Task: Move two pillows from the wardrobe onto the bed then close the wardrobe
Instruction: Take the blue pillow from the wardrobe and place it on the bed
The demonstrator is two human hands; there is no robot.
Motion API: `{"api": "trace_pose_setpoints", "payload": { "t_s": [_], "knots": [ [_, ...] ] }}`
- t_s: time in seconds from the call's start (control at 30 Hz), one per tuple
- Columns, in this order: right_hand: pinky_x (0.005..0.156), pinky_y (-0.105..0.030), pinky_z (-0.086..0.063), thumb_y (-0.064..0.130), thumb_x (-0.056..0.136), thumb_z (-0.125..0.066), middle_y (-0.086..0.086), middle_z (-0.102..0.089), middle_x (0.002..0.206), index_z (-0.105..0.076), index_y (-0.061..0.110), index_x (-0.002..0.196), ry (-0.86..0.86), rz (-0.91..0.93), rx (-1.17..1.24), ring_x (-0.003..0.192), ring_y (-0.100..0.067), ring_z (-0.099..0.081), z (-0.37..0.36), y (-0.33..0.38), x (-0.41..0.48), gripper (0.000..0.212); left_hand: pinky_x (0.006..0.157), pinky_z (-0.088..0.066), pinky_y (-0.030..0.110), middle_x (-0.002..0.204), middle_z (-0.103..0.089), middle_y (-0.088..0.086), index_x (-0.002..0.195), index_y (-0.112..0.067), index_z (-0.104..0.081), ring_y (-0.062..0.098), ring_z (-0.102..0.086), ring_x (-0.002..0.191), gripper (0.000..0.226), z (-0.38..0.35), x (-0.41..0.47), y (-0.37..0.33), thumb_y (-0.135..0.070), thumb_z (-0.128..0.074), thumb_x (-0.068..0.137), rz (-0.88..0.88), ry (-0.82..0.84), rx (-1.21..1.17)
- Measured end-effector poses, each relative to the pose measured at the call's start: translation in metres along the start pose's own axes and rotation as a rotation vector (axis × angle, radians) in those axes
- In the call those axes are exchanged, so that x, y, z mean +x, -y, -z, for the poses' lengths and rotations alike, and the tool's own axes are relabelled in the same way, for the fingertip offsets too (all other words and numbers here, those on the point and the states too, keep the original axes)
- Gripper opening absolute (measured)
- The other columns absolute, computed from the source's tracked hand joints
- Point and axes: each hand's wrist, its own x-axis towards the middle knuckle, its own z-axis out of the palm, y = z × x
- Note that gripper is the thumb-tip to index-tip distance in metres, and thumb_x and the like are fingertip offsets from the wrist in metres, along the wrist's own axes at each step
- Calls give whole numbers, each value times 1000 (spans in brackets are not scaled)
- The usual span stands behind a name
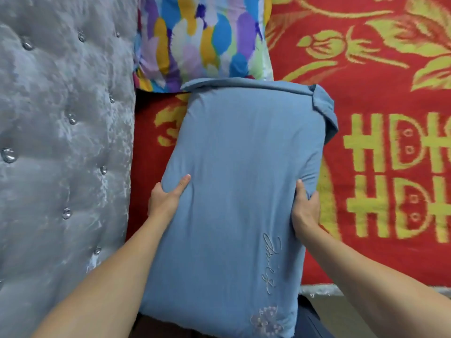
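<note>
A blue pillow [234, 181] with pale embroidery near its lower corner is held over the bed's red and yellow blanket [380, 98]. My left hand [166, 198] grips its left edge and my right hand [306, 211] grips its right edge. Its far end touches a multicoloured pillow [202, 40] that lies on the bed by the headboard. The wardrobe is out of sight.
A grey tufted headboard [63, 142] with shiny buttons fills the left side. The blanket spreads to the right, and its near edge shows at the bottom right above a strip of floor [341, 318].
</note>
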Motion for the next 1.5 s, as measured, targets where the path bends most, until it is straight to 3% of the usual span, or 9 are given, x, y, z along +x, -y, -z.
{"api": "trace_pose_setpoints", "payload": {
  "t_s": [0.1, 0.3, 0.43, 0.57, 0.67, 1.03, 1.27, 1.43, 1.5],
  "knots": [
    [75, -37, -36, 67, 81, -49, -5, -59, 91, -49, 13, 88, 46, 89, 16, 93, -31, -56, -9, 36, -12, 54, 99, -48, 44, 120, -66, 0, 118, -19, -59, 24, -61, 111, 103, 25, -2, -4, -88, -63, 41, -41, -65, -69],
    [95, -40, -42, 65, 84, -47, -8, -60, 120, -51, 10, 117, 372, 211, -153, 112, -29, -55, -73, 100, 2, 64, 104, -45, 44, 129, -61, 10, 127, -10, -54, 27, -57, 118, 102, 67, 49, -7, -79, -66, 53, -29, -134, -109],
    [105, -46, -35, 55, 92, -42, -22, -43, 142, -29, 4, 142, 445, 283, -500, 127, -38, -43, -104, 90, 14, 72, 110, -34, 48, 145, -40, 24, 144, -11, -31, 40, -40, 131, 75, 58, 74, 0, -55, -52, 87, -76, -137, 328],
    [105, -52, -29, 41, 94, -44, -16, -24, 155, -23, 22, 148, 85, 888, -689, 140, -33, -26, -112, 88, -7, 61, 110, -22, 57, 157, -15, 21, 150, -23, -14, 41, -20, 141, 64, 20, 38, 15, -45, -40, 95, -271, -273, 592],
    [109, -56, -22, 48, 91, -43, -15, -21, 157, -26, 28, 147, 162, 1269, -759, 144, -34, -17, -136, 100, -16, 61, 111, -18, 61, 159, -9, 17, 150, -26, -12, 36, -11, 145, 64, 9, 37, 32, -46, -37, 95, -363, -284, 677],
    [115, -57, -9, 62, 92, -24, -7, -4, 161, -8, 32, 150, 334, 1154, -998, 147, -27, 0, -154, 81, 3, 67, 109, -17, 65, 159, -4, 18, 150, -28, -1, 39, -7, 145, 65, 1, 62, 39, -54, -25, 95, -305, -139, 830],
    [106, -53, -33, 58, 93, -33, -4, 4, 161, -1, 29, 149, 584, 906, -1193, 147, -24, 3, -66, 34, -40, 71, 108, -27, 59, 159, -3, 13, 150, -27, -8, 34, -6, 145, 63, 32, -5, 28, -40, -38, 97, -281, 84, 916],
    [87, -43, -47, 41, 89, -46, -10, -44, 138, -38, 19, 133, 737, 845, -1320, 117, -32, -53, -11, 22, -63, 50, 102, -39, 48, 143, -38, 12, 140, -24, -36, 31, -40, 130, 50, 43, -81, 47, -39, -45, 93, -219, 252, 988],
    [85, -41, -47, 39, 89, -46, -11, -59, 122, -52, 17, 118, 749, 887, -1392, 108, -32, -59, 9, 22, -69, 38, 98, -43, 44, 134, -53, 12, 130, -21, -50, 31, -50, 122, 41, 44, -113, 57, -39, -45, 93, -187, 273, 944]
  ]
}}
